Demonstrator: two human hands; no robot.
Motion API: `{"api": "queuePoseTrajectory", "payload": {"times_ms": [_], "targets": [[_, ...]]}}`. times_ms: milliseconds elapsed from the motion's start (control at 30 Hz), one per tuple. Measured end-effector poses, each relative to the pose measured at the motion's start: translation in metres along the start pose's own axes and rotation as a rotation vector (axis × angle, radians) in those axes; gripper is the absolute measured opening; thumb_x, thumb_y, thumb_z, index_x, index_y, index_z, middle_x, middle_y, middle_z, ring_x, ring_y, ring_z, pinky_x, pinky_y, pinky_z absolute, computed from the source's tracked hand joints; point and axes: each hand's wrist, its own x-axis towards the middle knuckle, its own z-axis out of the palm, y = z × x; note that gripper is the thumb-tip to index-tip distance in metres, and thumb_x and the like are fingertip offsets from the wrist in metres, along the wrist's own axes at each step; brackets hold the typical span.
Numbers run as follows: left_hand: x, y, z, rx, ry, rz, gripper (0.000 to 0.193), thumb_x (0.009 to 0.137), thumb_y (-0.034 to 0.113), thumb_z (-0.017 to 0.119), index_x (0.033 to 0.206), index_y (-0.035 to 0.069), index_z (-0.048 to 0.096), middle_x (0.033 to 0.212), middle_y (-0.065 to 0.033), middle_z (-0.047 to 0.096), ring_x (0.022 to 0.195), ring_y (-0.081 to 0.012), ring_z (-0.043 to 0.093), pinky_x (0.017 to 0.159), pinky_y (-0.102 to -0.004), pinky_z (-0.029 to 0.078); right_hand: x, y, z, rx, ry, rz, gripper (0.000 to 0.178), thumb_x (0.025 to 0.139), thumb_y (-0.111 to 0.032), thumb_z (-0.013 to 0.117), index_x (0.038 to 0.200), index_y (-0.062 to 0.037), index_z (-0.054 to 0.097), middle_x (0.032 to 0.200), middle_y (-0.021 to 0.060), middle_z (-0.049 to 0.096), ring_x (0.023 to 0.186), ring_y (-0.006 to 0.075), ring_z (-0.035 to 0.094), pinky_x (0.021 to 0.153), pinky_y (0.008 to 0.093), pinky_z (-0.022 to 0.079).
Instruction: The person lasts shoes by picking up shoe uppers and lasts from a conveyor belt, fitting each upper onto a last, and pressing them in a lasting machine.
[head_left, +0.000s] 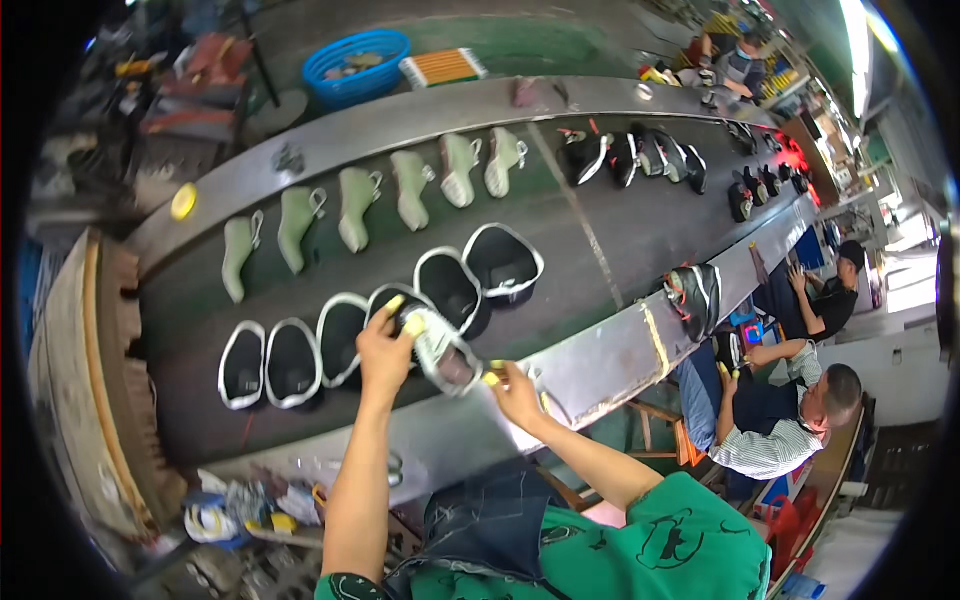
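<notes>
My left hand point(385, 345), with yellow covers on its fingertips, grips a shoe upper point(445, 355) with pale edging, held tilted above the belt. My right hand point(517, 395) is closed in a pinch at the upper's near end, its fingertips also covered in yellow. Whatever lies between those fingers is too small to make out. Beyond and beside my left hand, several black shoe uppers point(503, 262) with white rims stand in a row, one partly hidden behind the held piece. Farther back runs a line of green shoe lasts point(355, 210) with looped strings.
The dark conveyor belt point(590, 235) has metal side rails point(600, 360). Dark shoes stand on its right part, and a black-and-red pair point(693, 300) rests on the near rail. Scissors point(394, 470) lie near my left forearm. Co-workers sit at the right; a blue basket point(357, 62) stands beyond.
</notes>
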Motion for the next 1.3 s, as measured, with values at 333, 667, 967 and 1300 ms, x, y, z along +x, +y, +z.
{"api": "queuePoseTrajectory", "payload": {"times_ms": [333,667,967,1300], "targets": [[0.335,-0.087,0.246,-0.193,-0.228,-0.187,0.039,0.083,-0.004,0.052,0.122,-0.009,0.051,0.109,-0.0120,0.063,0.097,-0.0175,0.061,0.082,-0.0260,0.048,0.208,-0.016,-0.105,-0.157,0.266,-0.141,0.036,0.079,-0.010,0.068,0.111,0.0003,0.056,0.109,0.0199,0.061,0.103,0.0374,0.058,0.088,0.0412,0.047],[0.437,-0.136,0.336,0.914,0.069,0.197,0.056,0.075,0.014,0.065,0.122,-0.008,0.043,0.105,-0.0308,0.060,0.100,-0.0404,0.060,0.090,-0.0477,0.045,0.229,0.050,-0.146,-0.794,0.087,-0.098,0.018,0.073,-0.011,0.062,0.089,-0.0051,0.067,0.082,0.0130,0.060,0.093,0.0308,0.056,0.097,0.0454,0.037],[0.381,-0.166,0.267,0.823,0.068,0.170,0.054,0.077,0.008,0.061,0.127,-0.004,0.044,0.114,-0.0312,0.054,0.106,-0.0450,0.052,0.094,-0.0463,0.042,0.183,0.007,-0.147,-0.325,0.269,-0.176,0.016,0.076,-0.002,0.063,0.091,0.0015,0.063,0.087,0.0166,0.061,0.091,0.0370,0.056,0.087,0.0437,0.042],[0.366,-0.147,0.167,-0.044,-0.097,-0.283,0.050,0.081,-0.009,0.052,0.131,-0.004,0.049,0.119,-0.0125,0.061,0.104,-0.0182,0.060,0.090,-0.0294,0.046,0.173,-0.078,-0.138,0.123,0.193,-0.238,0.016,0.076,0.004,0.061,0.092,0.0009,0.059,0.086,0.0139,0.060,0.081,0.0294,0.056,0.074,0.0380,0.043]]}}
